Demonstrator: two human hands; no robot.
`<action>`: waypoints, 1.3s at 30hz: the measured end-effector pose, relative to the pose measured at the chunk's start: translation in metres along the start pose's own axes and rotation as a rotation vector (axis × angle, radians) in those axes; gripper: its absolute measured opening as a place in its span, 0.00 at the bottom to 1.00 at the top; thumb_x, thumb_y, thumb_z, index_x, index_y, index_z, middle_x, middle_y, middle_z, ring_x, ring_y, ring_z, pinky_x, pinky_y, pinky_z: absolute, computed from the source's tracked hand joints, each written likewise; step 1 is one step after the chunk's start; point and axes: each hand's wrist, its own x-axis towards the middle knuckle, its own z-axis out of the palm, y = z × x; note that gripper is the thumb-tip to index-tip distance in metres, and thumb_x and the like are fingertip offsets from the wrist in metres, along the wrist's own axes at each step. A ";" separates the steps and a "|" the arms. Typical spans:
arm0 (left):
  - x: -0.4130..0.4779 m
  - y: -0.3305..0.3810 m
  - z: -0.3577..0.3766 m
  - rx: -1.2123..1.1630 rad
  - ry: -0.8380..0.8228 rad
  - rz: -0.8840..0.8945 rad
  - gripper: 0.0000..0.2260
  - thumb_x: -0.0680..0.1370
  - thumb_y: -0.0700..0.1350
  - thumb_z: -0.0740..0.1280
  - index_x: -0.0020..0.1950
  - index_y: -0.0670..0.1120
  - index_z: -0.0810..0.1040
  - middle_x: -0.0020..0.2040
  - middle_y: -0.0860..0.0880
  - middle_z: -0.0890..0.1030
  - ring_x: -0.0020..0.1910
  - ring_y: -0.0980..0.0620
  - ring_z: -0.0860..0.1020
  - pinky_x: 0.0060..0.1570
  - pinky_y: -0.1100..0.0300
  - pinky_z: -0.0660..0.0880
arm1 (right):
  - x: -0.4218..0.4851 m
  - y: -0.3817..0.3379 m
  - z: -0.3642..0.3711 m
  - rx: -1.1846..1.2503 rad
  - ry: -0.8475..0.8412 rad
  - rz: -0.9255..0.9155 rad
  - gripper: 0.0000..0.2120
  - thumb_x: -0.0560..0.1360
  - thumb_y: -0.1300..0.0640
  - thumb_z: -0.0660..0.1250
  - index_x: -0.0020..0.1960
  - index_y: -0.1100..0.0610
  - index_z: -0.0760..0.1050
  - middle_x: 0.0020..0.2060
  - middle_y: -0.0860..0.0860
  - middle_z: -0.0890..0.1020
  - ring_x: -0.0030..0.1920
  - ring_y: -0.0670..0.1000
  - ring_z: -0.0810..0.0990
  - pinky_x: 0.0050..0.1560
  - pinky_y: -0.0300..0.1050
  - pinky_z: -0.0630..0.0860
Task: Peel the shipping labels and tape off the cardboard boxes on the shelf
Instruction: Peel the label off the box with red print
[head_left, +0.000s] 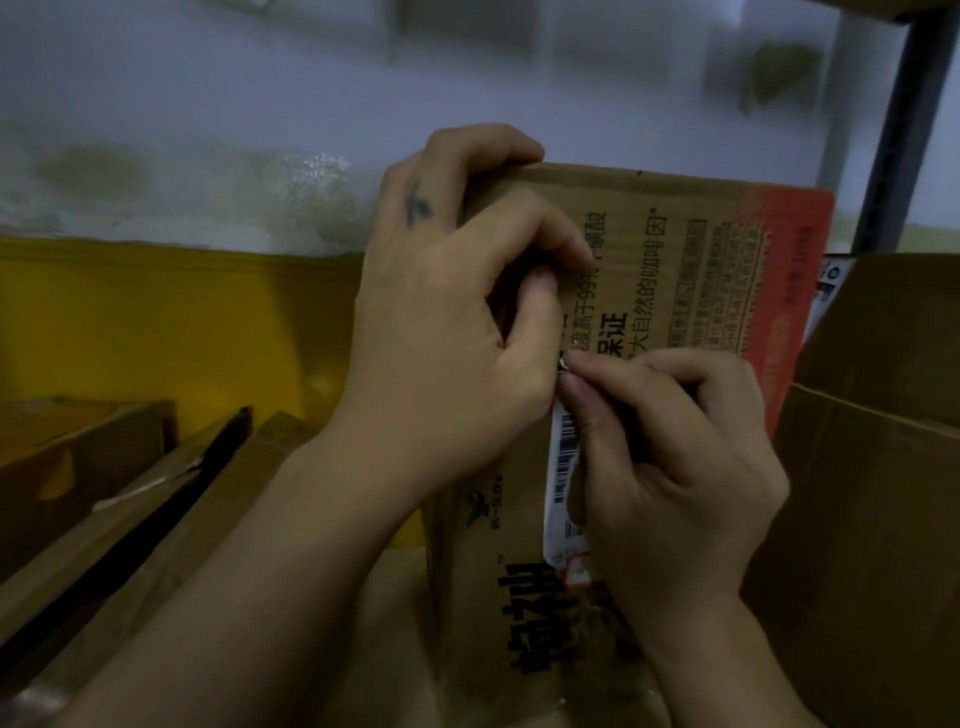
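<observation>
A brown cardboard box (691, 291) with black print and an orange-red panel stands upright in front of me. My left hand (441, 322) grips its upper left corner, fingers curled over the top edge and thumb against the face. A white shipping label (563, 467) with barcodes hangs partly lifted off the box's face. My right hand (670, 457) pinches the label's top edge between thumb and forefinger and covers most of its right side.
Another open cardboard box (872, 493) stands at the right, close to my right hand. Flattened cardboard boxes (130, 519) lie at the lower left with a dark gap between them. A yellow and white wall (156, 322) runs behind. A dark shelf post (893, 130) rises at top right.
</observation>
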 end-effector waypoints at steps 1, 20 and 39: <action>0.000 0.000 0.000 -0.002 0.000 -0.002 0.05 0.74 0.39 0.68 0.46 0.46 0.82 0.61 0.51 0.69 0.64 0.48 0.70 0.60 0.59 0.68 | 0.000 0.000 0.001 -0.003 0.012 -0.010 0.05 0.75 0.60 0.71 0.47 0.61 0.84 0.38 0.56 0.79 0.40 0.50 0.75 0.43 0.31 0.68; 0.001 -0.002 -0.002 0.002 -0.030 0.014 0.05 0.74 0.40 0.68 0.47 0.46 0.81 0.62 0.51 0.69 0.65 0.48 0.69 0.60 0.63 0.67 | -0.006 -0.003 0.011 0.055 0.014 0.066 0.04 0.75 0.66 0.66 0.42 0.61 0.78 0.41 0.49 0.72 0.41 0.48 0.72 0.37 0.55 0.72; -0.001 0.000 0.001 0.003 0.004 0.014 0.05 0.74 0.39 0.67 0.47 0.45 0.81 0.61 0.51 0.68 0.65 0.47 0.70 0.62 0.64 0.66 | -0.001 -0.002 0.001 0.085 -0.090 0.057 0.04 0.75 0.59 0.70 0.46 0.58 0.83 0.45 0.47 0.72 0.44 0.50 0.75 0.40 0.54 0.75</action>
